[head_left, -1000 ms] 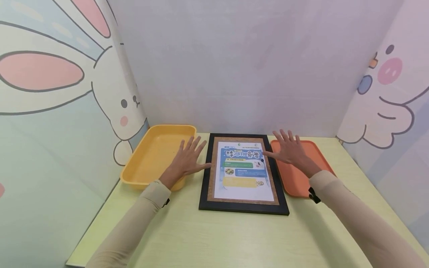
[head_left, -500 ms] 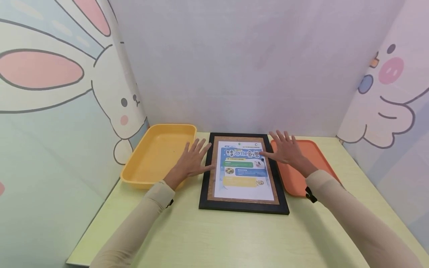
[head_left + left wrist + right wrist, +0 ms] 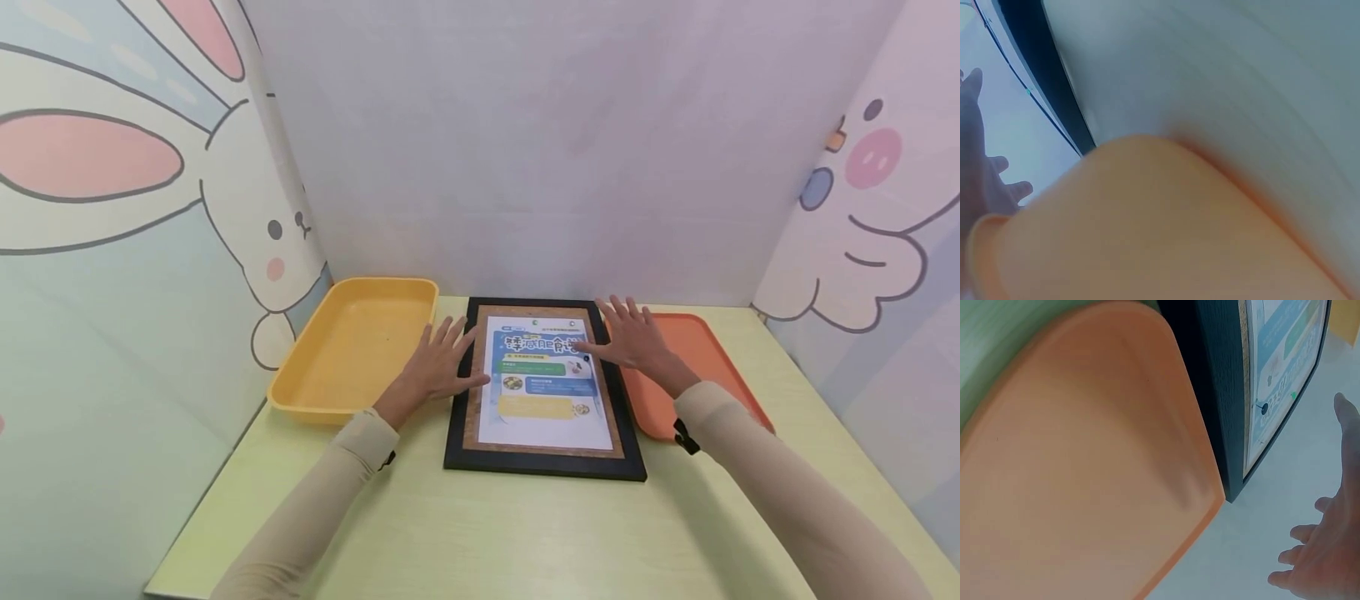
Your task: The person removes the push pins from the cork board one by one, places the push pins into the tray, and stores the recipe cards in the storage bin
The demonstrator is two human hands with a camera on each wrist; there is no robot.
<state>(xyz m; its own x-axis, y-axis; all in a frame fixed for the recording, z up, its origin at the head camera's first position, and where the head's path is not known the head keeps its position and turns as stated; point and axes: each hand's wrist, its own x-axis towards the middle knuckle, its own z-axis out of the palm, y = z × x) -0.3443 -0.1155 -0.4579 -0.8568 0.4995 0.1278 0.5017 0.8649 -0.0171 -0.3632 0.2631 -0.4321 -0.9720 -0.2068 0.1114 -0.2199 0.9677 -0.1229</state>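
Observation:
A black-framed cork board (image 3: 544, 464) lies flat on the table with a printed sheet (image 3: 555, 429) on it. A dark push pin (image 3: 1264, 409) shows on the sheet in the right wrist view. My left hand (image 3: 437, 367), fingers spread, hovers between the yellow tray (image 3: 352, 350) and the board's left side, holding nothing. Over the board's upper right edge and the orange tray (image 3: 693, 358) hangs my right hand (image 3: 636, 340), its fingers also spread and nothing in them. Both hands appear above the surfaces, apart from them.
The pale wood-look table (image 3: 495, 533) runs up to a plain light wall (image 3: 525, 150) at the back. Side panels carry a cartoon rabbit (image 3: 247, 208) on the left and a cartoon pig (image 3: 862, 225) on the right.
Both hands have drifted inward, the left one rightward and the right one slightly leftward. The board, sheet and trays have stayed put.

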